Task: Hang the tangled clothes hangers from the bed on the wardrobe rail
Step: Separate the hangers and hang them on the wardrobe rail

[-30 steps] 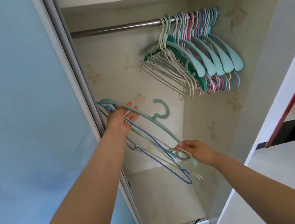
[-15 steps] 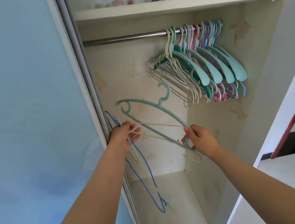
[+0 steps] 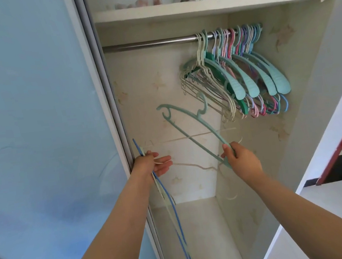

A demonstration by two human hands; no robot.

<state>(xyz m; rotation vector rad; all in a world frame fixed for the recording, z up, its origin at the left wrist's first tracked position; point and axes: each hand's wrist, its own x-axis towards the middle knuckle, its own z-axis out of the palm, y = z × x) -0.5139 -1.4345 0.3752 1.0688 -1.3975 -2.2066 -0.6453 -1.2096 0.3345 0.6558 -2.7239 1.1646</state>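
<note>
Right hand (image 3: pixel 241 160) pinches one end of the teal hanger (image 3: pixel 196 131), held up inside the wardrobe below the rail (image 3: pixel 151 44). Prob. light, stiff plastic w/ smooth thin arms; best taken near the hook. Left hand (image 3: pixel 151 164) grips the thin blue and cream hangers (image 3: pixel 165 192) by the door frame; wiry, springy, snag-prone.
</note>
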